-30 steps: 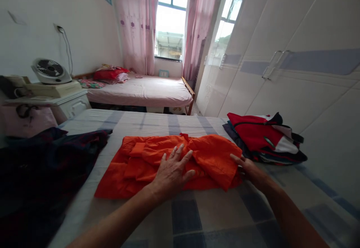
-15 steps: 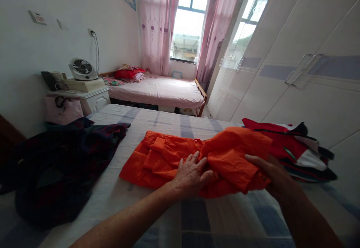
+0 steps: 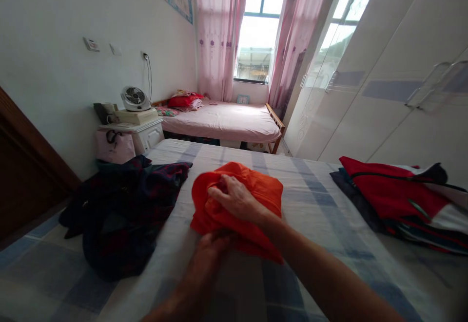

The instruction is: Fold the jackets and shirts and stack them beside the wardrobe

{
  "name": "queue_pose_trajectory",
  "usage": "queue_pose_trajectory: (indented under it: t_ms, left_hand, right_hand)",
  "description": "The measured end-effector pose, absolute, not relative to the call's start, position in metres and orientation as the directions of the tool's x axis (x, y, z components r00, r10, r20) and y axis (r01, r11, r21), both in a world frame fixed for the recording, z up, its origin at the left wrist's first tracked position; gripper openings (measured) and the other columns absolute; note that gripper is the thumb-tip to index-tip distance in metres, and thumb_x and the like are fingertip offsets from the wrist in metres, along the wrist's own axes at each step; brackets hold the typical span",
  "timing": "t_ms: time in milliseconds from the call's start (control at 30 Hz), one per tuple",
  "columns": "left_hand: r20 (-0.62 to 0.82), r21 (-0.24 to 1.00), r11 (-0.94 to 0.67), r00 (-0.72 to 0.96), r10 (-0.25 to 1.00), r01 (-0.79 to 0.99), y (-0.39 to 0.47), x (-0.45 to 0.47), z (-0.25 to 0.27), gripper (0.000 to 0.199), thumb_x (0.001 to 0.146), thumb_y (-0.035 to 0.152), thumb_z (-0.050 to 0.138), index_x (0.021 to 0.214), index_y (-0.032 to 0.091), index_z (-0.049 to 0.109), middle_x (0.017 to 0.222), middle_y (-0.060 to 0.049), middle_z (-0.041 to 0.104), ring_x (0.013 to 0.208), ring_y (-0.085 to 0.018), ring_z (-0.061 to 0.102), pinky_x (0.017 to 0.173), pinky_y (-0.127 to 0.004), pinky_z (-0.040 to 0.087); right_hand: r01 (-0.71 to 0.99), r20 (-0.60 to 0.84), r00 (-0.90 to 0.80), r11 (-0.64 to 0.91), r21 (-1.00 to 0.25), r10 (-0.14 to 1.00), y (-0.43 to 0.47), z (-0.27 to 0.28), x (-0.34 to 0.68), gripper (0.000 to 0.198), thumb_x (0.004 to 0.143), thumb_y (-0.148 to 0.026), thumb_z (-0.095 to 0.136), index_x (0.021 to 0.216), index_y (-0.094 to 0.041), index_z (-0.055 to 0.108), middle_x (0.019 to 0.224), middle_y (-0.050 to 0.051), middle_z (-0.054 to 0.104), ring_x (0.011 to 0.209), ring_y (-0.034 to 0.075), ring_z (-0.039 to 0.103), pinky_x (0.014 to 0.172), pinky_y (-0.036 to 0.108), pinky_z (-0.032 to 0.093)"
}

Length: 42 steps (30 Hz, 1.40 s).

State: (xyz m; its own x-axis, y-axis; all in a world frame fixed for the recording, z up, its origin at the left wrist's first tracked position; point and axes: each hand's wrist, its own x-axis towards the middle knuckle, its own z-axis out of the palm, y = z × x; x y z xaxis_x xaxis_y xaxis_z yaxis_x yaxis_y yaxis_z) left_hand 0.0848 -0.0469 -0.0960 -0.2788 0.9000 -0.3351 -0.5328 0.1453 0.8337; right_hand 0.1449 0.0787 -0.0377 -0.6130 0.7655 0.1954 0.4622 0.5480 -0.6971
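Note:
An orange garment (image 3: 261, 185), folded into a compact bundle, lies on the near bed. My right hand (image 3: 237, 199) rests on top of it toward its left end, fingers bent into the fold. Low on the bundle's near left side, my left hand (image 3: 214, 246) grips the edge, its fingers partly hidden in shadow and under the cloth. What kind of garment it is cannot be made out from the folds.
Dark plaid clothing (image 3: 124, 215) lies in a heap on the left. Stacked folded clothes, red on top (image 3: 387, 190), sit at the right. The bed (image 3: 314, 234) has a blue-and-white sheet. Beyond stand a nightstand (image 3: 148, 137) with a fan (image 3: 135, 98), another bed (image 3: 226, 117) and a wardrobe (image 3: 395, 68).
The orange garment's right part has been folded over to the left, making it shorter. My right hand moved left with it, while my left hand went from the top to the near left edge.

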Motion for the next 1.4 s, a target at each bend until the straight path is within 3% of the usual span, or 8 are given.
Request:
queue_pose_trajectory:
  t_ms: [133,267,567,800,933,1067,1200,1400]
  left_hand:
    - [-0.577,0.64,0.238,-0.253,0.777,-0.731,-0.084,0.063,-0.109,0.028,0.072,0.006,0.059,0.099,0.011,0.063,0.107,-0.014,0.069,0.107,-0.024,0.063,0.102,-0.038,0.044]
    - [-0.576,0.635,0.261,-0.22,0.787,-0.727,-0.086,0.059,-0.105,0.022,0.076,0.017,0.064,0.098,0.013,0.063,0.111,-0.014,0.068,0.112,-0.024,0.06,0.102,-0.037,0.044]
    - [-0.39,0.824,0.174,-0.316,0.865,-0.54,-0.02,0.066,-0.089,0.03,0.083,0.031,0.057,0.108,0.015,0.062,0.114,-0.012,0.067,0.105,-0.024,0.064,0.091,-0.038,0.052]
    - [-0.327,0.929,0.242,-0.315,0.891,-0.278,0.065,0.034,-0.082,0.028,0.075,0.019,0.062,0.099,0.005,0.064,0.101,-0.019,0.069,0.095,-0.03,0.066,0.088,-0.047,0.051]
    - [-0.057,0.996,0.082,-0.461,0.885,0.035,0.07,0.036,-0.076,0.053,0.077,0.019,0.06,0.128,0.012,0.048,0.138,-0.015,0.048,0.133,-0.027,0.037,0.112,-0.046,0.024]
    - [0.482,0.576,-0.272,-0.052,0.875,0.771,0.044,0.062,-0.074,0.048,0.086,0.027,0.051,0.133,0.02,0.047,0.15,-0.01,0.033,0.14,-0.024,0.021,0.115,-0.045,0.015]
    - [0.341,0.176,-0.418,0.343,0.875,0.891,0.027,0.082,-0.094,0.049,0.09,0.037,0.044,0.138,0.028,0.041,0.151,-0.008,0.03,0.141,-0.028,0.02,0.112,-0.055,0.017]
    - [0.261,0.14,-0.409,0.365,0.894,0.902,0.033,0.08,-0.116,0.049,0.091,0.043,0.038,0.139,0.029,0.04,0.151,-0.005,0.029,0.14,-0.027,0.022,0.112,-0.054,0.019]
  right_hand:
    - [0.326,0.221,-0.762,0.655,-0.681,0.609,0.088,-0.052,0.143,0.026,0.088,-0.034,0.047,0.093,-0.019,0.067,0.095,0.005,0.07,0.088,0.017,0.061,0.081,0.028,0.044]
    - [0.519,0.363,-0.459,0.577,-0.631,0.811,0.127,-0.035,0.19,0.035,0.089,-0.036,0.044,0.111,-0.018,0.063,0.114,0.008,0.066,0.103,0.018,0.059,0.093,0.03,0.041]
    - [0.786,-0.037,-0.441,0.366,-0.498,0.897,0.159,-0.068,0.264,0.043,0.086,-0.052,0.041,0.09,-0.018,0.066,0.088,0.006,0.068,0.081,0.019,0.06,0.073,0.03,0.042]
    - [0.661,-0.142,-0.436,0.209,-0.721,0.888,0.096,-0.069,0.313,0.041,0.084,-0.054,0.044,0.085,-0.017,0.063,0.076,0.002,0.066,0.068,0.017,0.059,0.061,0.027,0.043]
    - [0.791,0.206,-0.211,0.291,-0.538,0.956,0.086,-0.058,0.315,0.046,0.086,-0.049,0.045,0.116,-0.016,0.056,0.104,0.011,0.065,0.094,0.024,0.061,0.082,0.037,0.045]
    - [0.694,0.46,-0.444,0.62,-0.366,0.768,0.094,-0.046,0.282,0.051,0.091,-0.041,0.04,0.138,-0.023,0.04,0.147,0.008,0.037,0.136,0.024,0.03,0.109,0.042,0.025]
    - [0.679,0.269,-0.597,0.655,-0.33,0.755,0.121,-0.075,0.255,0.051,0.094,-0.042,0.032,0.142,-0.025,0.038,0.152,0.003,0.028,0.142,0.023,0.015,0.113,0.045,0.014]
    - [0.748,0.114,-0.531,0.527,-0.404,0.84,0.15,-0.125,0.257,0.056,0.094,-0.046,0.029,0.143,-0.02,0.035,0.152,0.006,0.027,0.141,0.021,0.018,0.114,0.043,0.014]
